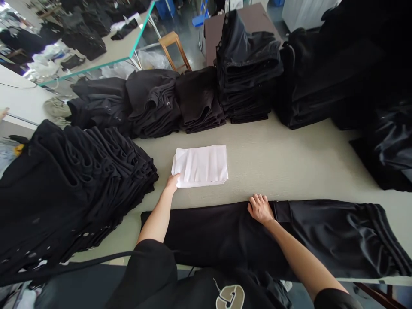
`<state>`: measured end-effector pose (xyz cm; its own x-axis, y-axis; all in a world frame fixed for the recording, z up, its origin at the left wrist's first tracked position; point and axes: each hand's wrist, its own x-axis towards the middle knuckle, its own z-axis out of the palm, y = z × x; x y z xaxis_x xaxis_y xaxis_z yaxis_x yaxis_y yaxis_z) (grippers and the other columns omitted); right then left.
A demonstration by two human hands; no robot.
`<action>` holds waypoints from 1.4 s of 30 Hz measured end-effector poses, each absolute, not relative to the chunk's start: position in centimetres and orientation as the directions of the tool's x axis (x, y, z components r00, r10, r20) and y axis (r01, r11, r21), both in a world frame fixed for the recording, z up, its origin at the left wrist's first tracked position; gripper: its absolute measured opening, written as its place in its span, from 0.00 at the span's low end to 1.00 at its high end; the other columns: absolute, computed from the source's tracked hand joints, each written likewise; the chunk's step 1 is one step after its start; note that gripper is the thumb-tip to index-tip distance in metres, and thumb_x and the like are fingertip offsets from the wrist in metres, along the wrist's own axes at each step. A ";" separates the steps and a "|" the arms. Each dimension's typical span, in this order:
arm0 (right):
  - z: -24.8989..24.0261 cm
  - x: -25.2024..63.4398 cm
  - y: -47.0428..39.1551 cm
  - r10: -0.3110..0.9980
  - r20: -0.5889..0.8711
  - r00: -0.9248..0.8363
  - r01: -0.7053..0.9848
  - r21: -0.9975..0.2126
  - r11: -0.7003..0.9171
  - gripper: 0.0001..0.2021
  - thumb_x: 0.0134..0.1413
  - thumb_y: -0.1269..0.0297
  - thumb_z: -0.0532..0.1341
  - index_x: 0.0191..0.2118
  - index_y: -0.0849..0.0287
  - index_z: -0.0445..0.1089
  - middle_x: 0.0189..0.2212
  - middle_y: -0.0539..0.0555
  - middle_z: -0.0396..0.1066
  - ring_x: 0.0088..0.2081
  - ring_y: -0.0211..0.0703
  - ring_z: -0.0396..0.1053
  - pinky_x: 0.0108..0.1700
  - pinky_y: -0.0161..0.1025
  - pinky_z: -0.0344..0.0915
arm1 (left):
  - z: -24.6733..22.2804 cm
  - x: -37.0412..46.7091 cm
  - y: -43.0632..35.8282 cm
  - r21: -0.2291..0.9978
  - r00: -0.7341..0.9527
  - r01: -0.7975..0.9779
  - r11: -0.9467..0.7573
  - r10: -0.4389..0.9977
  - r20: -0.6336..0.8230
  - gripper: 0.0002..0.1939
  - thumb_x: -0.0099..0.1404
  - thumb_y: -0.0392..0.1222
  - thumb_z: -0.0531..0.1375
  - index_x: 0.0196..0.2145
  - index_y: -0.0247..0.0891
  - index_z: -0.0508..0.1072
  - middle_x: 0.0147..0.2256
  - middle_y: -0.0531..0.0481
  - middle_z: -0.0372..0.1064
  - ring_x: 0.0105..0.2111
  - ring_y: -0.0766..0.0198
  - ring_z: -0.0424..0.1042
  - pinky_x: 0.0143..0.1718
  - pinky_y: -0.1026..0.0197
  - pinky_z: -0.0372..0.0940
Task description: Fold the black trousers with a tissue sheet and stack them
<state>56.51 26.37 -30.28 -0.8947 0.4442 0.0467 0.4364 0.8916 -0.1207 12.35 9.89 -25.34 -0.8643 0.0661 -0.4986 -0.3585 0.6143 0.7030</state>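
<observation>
A small stack of white sheets, paper-like, lies on the table in the middle of the view. My left hand grips the stack at its near left corner, thumb on top and the other fingers hidden underneath. Along the near edge of the table, a pair of black trousers is laid out lengthwise, its gathered waistband at the right. My right hand is on the far edge of the trousers, its fingers curled down onto the cloth beside a pocket flap.
Folded black garments are piled high at the left. More stacks line the far side of the table, and dark garments lie at the right. Beyond stand a wooden stool and another table. Part of someone's hand shows at the left edge.
</observation>
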 end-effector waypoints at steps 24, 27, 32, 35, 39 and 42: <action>-30.7 56.6 26.2 0.449 0.054 -0.892 0.444 -0.095 0.891 0.08 0.66 0.64 0.55 0.37 0.59 0.71 0.36 0.58 0.69 0.39 0.51 0.61 0.45 0.47 0.51 | -17.3 6.9 17.4 0.529 -0.781 0.538 0.657 0.624 0.020 0.10 0.67 0.42 0.54 0.29 0.38 0.71 0.28 0.50 0.71 0.33 0.61 0.68 0.37 0.63 0.61; -30.4 56.5 26.2 0.451 0.039 -0.892 0.446 -0.084 0.891 0.09 0.66 0.65 0.55 0.38 0.59 0.71 0.36 0.58 0.70 0.40 0.51 0.62 0.46 0.47 0.51 | -12.6 7.6 16.5 0.577 -0.739 0.602 0.553 0.660 0.138 0.07 0.64 0.41 0.57 0.30 0.39 0.71 0.29 0.51 0.71 0.33 0.62 0.68 0.37 0.64 0.62; -30.6 56.7 26.0 0.452 0.032 -0.891 0.449 -0.082 0.890 0.10 0.66 0.65 0.54 0.38 0.59 0.72 0.37 0.60 0.71 0.41 0.53 0.63 0.45 0.48 0.52 | -4.2 11.6 13.9 0.595 -0.620 0.705 0.385 0.743 0.253 0.05 0.63 0.42 0.60 0.34 0.39 0.71 0.31 0.53 0.72 0.33 0.64 0.70 0.36 0.65 0.65; -29.9 56.0 26.0 0.479 0.008 -0.878 0.475 -0.113 0.873 0.10 0.65 0.67 0.53 0.37 0.60 0.72 0.37 0.61 0.71 0.40 0.53 0.64 0.44 0.49 0.55 | -0.8 15.6 11.8 0.607 -0.520 0.729 0.316 0.832 0.192 0.07 0.64 0.43 0.61 0.38 0.39 0.73 0.34 0.52 0.76 0.34 0.64 0.74 0.38 0.64 0.67; -23.6 52.3 25.5 0.533 0.036 -0.845 0.490 -0.347 0.800 0.10 0.64 0.70 0.52 0.41 0.59 0.71 0.39 0.61 0.72 0.42 0.54 0.68 0.45 0.49 0.60 | 1.5 20.7 8.8 0.658 -0.411 0.713 0.242 0.905 0.112 0.10 0.69 0.45 0.59 0.42 0.39 0.76 0.36 0.50 0.78 0.36 0.62 0.77 0.38 0.64 0.70; -14.4 47.9 24.0 0.446 0.302 -0.843 0.184 -0.616 0.766 0.14 0.68 0.62 0.54 0.54 0.58 0.67 0.52 0.63 0.70 0.54 0.54 0.67 0.55 0.49 0.64 | 2.5 23.6 7.0 0.673 -0.353 0.717 0.180 0.927 0.127 0.11 0.70 0.46 0.58 0.38 0.39 0.78 0.34 0.52 0.79 0.34 0.64 0.78 0.37 0.66 0.70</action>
<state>47.93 23.97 -14.45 -0.8427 0.4458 0.3018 0.1843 0.7657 -0.6163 23.62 6.96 2.55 -0.3526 0.9271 0.1275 0.7169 0.1801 0.6735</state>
